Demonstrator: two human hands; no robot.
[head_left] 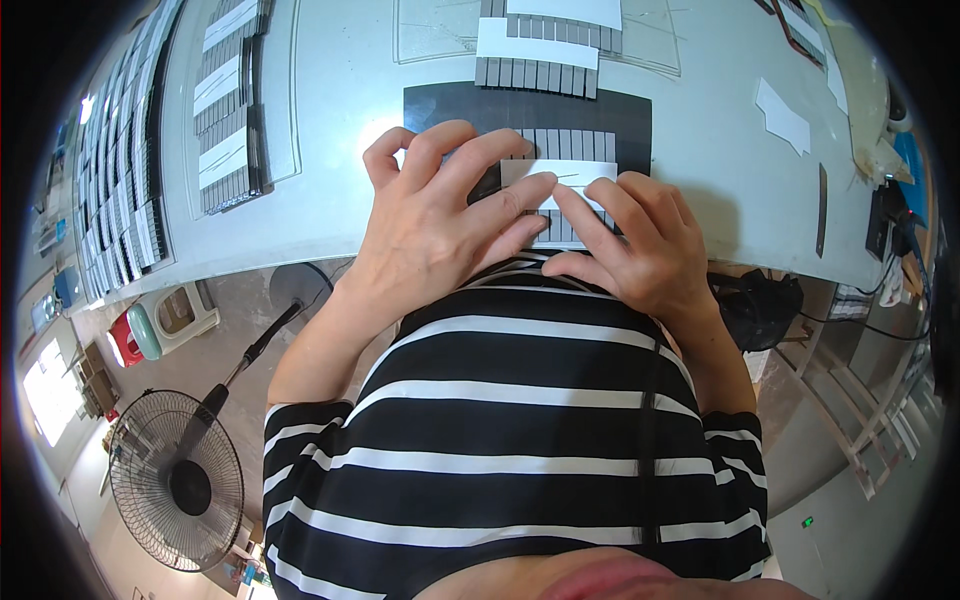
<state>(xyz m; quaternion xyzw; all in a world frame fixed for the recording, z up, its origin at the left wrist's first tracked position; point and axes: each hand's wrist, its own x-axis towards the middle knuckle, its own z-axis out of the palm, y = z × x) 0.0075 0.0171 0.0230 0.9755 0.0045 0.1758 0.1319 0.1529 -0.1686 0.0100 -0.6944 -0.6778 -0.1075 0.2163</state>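
Note:
In front of me a row of narrow grey strips (572,145) lies side by side on a dark mat (632,130), with a white paper band (590,169) across its middle. My left hand (430,215) arches over the row's left side, fingers bent and apart. Its index fingertip rests on the band, and another fingertip touches the strips' upper left. From the other side my right hand (650,245) reaches in, its index fingertip on the band close to the left one. The right thumb points inward near the table edge; its other fingers are curled. Neither hand visibly lifts anything.
Similar banded strip bundles (540,50) lie beyond the mat, with more stacks (225,150) at left. A white paper piece (783,117) and a thin dark bar (822,210) lie on the right. A standing fan (185,485) and stool (185,315) are below left.

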